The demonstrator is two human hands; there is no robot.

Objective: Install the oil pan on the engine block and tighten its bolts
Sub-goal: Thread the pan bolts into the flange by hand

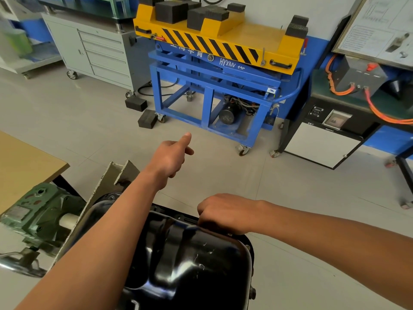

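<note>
The glossy black pressed-steel oil pan [190, 260] is cut off at 6 o'clock. The right hand [225, 213] hides its fingertips at the pan's 12 o'clock rim. The print on the framed white wall chart [375, 25] at 2 o'clock is blurred.

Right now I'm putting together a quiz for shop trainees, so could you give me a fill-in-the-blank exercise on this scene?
1. The right hand curls over the far rim of the glossy ____ oil pan.
2. The left hand, stretched out above the floor, holds ____.
3. Two black blocks lie on the floor beside the ____ cart frame.

Missing words: black; nothing; blue.
</note>
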